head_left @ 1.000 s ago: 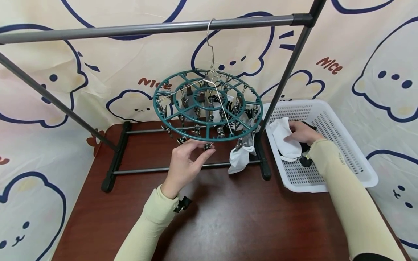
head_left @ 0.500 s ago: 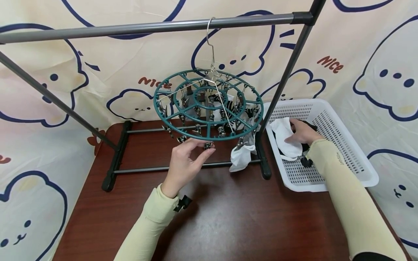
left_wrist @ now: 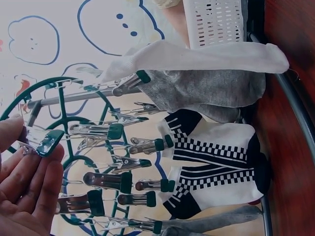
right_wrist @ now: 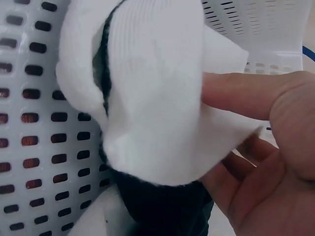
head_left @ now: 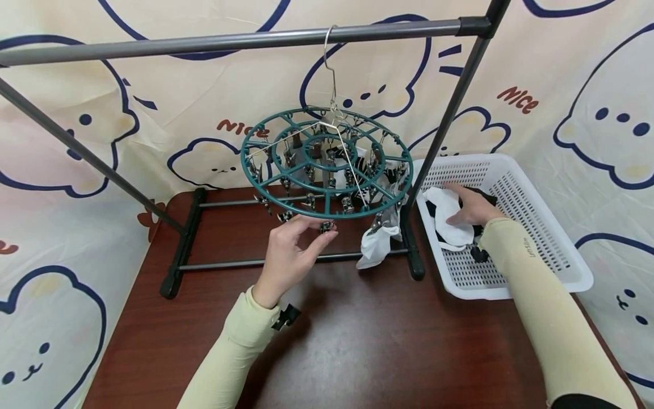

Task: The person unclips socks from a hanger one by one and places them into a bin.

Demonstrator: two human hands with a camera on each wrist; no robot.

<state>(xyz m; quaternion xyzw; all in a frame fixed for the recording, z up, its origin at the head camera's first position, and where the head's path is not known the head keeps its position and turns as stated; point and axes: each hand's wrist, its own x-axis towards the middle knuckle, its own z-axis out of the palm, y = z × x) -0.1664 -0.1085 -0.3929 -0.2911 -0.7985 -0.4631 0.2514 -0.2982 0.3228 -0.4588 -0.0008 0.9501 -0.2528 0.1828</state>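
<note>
A round green sock hanger (head_left: pixel 327 216) with many metal clips hangs by its hook from the rack's bar. My left hand (head_left: pixel 288 253) pinches one clip (left_wrist: pixel 48 142) at the hanger's near edge, thumb on one side and fingers on the other. Over in the white basket (head_left: pixel 541 227), my right hand (head_left: pixel 475 207) pinches a white sock (right_wrist: pixel 157 98), its thumb on the near face and the fingers partly hidden behind. Darker cloth (right_wrist: pixel 157 201) lies beneath that sock. Clipped to the hanger are a white sock (left_wrist: pixel 206 59), a grey sock (left_wrist: pixel 211 88) and black-and-white checked socks (left_wrist: pixel 211 142).
The dark metal rack stands on the brown table (head_left: pixel 357 341), with a top bar (head_left: pixel 230 45) and a lower rail (head_left: pixel 219 266). Its right foot (head_left: pixel 416 267) is close beside the basket. A printed cloth (head_left: pixel 51 227) hangs behind.
My right fingers have shifted slightly on the white sock, which moves a little within the basket. The left hand keeps its pinch on the clip. The head view tilts a trifle.
</note>
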